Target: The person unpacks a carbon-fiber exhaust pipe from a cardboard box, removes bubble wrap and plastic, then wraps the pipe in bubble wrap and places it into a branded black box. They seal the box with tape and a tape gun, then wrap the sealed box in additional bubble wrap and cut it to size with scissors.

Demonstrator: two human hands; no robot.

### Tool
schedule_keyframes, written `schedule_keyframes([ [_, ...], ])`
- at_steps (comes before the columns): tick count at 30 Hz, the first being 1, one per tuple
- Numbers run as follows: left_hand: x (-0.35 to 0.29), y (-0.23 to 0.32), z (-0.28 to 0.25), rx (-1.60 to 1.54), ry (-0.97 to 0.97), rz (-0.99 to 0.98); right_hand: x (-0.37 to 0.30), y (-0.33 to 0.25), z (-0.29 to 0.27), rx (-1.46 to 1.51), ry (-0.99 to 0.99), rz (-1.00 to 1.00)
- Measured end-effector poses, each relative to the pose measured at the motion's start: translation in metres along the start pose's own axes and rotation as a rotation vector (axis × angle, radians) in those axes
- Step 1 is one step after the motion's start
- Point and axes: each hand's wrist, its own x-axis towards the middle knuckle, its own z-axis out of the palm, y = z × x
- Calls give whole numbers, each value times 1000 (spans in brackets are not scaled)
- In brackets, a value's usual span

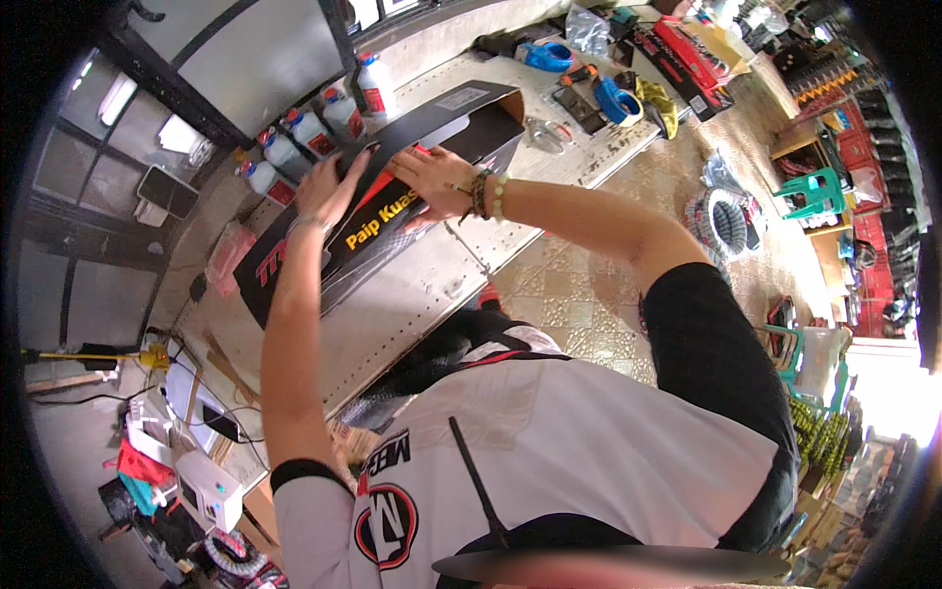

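A long black cardboard box [368, 257] with red and yellow print lies slantwise on the pale bench. Its long lid flap stands partly raised, and at the right end I can see into its dark inside. My left hand [327, 193] holds the box at the flap, its thumb and fingers apart over the edge. Just to the right, my right hand [437, 184] grips the box's upper edge, fingers stretched across a red part and thumb down on the printed front side. What lies under the fingers is hidden. Beaded bracelets [481, 194] circle my right wrist.
Several white bottles [376, 86] with red labels line the bench [402, 312] behind the box. Pliers [549, 135], blue tape rolls [616, 101] and a red-black box [682, 64] lie along its far right. A white device [208, 491] stands at lower left.
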Motion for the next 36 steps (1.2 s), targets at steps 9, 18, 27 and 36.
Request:
schedule_keyframes([
  [9,-16,2,29,175,110,140,14,6,4,226,-566,253],
  [18,-36,13,14,425,-92,261,-66,-16,-47,330,162,-184],
  [27,-55,20,19,339,69,442,-92,123,-52,-39,-207,21],
  [36,-50,45,19,404,-78,192,-114,110,-28,157,-35,154],
])
